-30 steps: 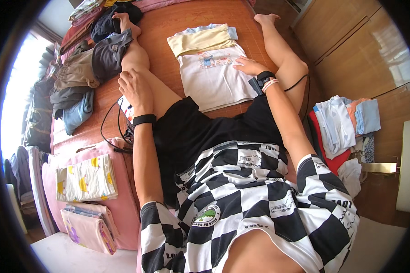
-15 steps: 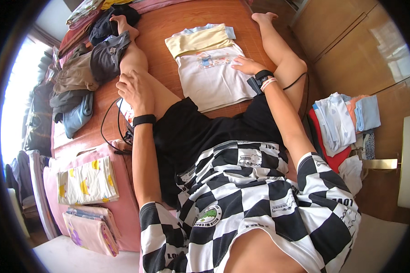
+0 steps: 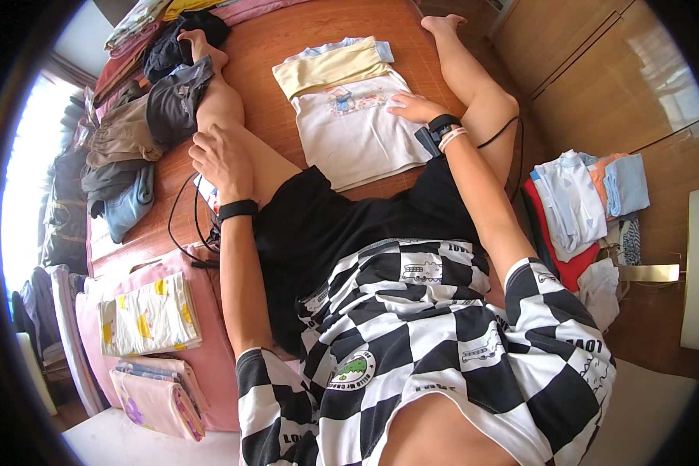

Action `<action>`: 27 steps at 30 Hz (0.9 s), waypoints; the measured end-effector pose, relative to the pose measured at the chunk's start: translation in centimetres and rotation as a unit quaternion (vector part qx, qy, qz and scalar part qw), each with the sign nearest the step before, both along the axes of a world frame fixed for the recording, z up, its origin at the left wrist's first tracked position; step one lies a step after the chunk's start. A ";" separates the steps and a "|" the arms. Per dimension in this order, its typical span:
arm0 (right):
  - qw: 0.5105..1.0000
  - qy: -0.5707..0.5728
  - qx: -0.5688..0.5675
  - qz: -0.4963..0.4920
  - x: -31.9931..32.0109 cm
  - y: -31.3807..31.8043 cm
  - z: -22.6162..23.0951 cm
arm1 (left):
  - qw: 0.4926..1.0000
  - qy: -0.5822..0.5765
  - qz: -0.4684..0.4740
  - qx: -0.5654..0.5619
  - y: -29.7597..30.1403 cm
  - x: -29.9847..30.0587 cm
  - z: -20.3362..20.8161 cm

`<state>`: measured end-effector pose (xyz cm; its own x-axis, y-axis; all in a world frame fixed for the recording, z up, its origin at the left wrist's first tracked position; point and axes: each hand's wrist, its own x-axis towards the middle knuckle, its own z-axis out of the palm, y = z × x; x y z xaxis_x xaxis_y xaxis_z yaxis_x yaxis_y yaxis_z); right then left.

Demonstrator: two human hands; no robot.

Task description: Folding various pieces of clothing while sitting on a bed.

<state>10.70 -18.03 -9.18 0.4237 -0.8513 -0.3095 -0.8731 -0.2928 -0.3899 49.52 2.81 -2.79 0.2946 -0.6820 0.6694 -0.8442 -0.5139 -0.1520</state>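
Observation:
A small white T-shirt lies flat on the reddish-brown woven mat between my outstretched legs. Its yellow sleeves are folded across the top, pale blue cloth shows at the neck, and a print sits on the chest. My right hand rests on the shirt's right edge, beside the print, with its fingers stretched out and open. Over on my left thigh is my left hand, its fingers curled and closed, with nothing visible in them. Below that hand, a phone-like device with black cables is partly hidden by my wrist.
Shorts and trousers lie heaped at the left. Folded patterned cloths sit on a pink pad at the lower left. A clothes stack stands at the right, beside wooden cabinet doors. More folded textiles are at the far left.
The whole view has shifted slightly, so shirt and legs appear a little further left. Both hands keep nearly the same places, the right still on the shirt.

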 end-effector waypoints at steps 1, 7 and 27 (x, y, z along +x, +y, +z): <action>1.000 -0.005 -0.001 0.002 0.0 0.0 -0.1 | 0.998 0.033 0.030 0.038 0.0 0.0 0.1; 1.000 -0.011 -0.021 -0.009 0.0 -0.5 -1.3 | 0.999 0.027 0.031 0.023 0.0 0.8 0.4; 1.000 -0.003 -0.008 -0.006 0.2 0.2 -0.1 | 0.999 -0.030 0.009 0.020 -0.5 0.2 -0.6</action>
<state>10.86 -17.87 -9.30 0.4158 -0.8608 -0.2936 -0.8741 -0.2890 -0.3904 49.75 2.32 -3.36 0.2666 -0.7033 0.6589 -0.8241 -0.5209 -0.2226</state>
